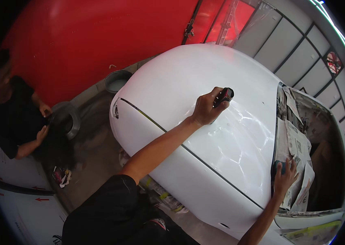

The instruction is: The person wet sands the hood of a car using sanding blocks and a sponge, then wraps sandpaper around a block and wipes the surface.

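My left hand [208, 107] is closed around a dark hand-sized object with a reddish edge [224, 97], held over the white car bonnet [156, 98]. Its exact kind is not clear, and the fingers cover part of it. Bright, wet-looking reflections spread across the bonnet beside this hand. My right hand [285, 176] is at the base of the windscreen, over newspaper sheets [297, 143]. Its fingers are curled around a small teal block [278, 168], mostly hidden under them.
At the left a person in dark clothes [19, 116] sits near a grey bucket [71, 122]. A dark basin [117, 81] stands by the red wall [99, 32]. Crumpled cloth [61, 176] lies on the floor. Plastic sheeting with yellow tape [166, 198] hangs below the car's near side.
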Motion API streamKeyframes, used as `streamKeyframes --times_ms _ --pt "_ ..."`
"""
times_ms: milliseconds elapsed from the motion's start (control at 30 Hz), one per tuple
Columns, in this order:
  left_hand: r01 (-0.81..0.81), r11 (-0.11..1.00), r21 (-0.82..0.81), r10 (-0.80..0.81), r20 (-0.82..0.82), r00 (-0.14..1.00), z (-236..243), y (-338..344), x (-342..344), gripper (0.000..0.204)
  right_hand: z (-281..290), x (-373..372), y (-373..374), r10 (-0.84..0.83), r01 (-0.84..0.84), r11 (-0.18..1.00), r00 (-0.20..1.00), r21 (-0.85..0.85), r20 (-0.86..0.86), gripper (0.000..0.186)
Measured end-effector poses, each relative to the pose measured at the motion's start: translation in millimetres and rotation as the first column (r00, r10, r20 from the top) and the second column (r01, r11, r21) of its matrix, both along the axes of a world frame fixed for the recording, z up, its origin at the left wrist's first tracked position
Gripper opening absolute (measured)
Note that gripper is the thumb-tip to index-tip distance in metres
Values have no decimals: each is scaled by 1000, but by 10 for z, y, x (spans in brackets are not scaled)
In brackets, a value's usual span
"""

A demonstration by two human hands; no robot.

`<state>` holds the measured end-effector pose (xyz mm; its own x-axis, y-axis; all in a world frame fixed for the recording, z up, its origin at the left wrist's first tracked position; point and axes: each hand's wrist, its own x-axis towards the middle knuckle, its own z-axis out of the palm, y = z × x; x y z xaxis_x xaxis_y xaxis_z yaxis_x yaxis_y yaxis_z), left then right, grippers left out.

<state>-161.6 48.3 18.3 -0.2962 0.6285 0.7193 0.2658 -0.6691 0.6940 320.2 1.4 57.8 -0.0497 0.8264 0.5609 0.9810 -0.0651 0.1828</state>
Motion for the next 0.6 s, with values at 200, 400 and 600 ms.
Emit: streamKeyframes --times_ms 200,400,600 --pt "46 999 12 -46 -32 998 23 -58 25 55 -21 144 -56 68 -79 967 996 244 52 49" --pt "-8 1000 4 8 -38 999 36 -54 -6 58 27 51 -83 244 -272 886 962 375 121 43" --pt "5 998 67 -8 50 999 -8 63 15 54 -22 -62 -94 337 -291 876 940 385 -57 45"
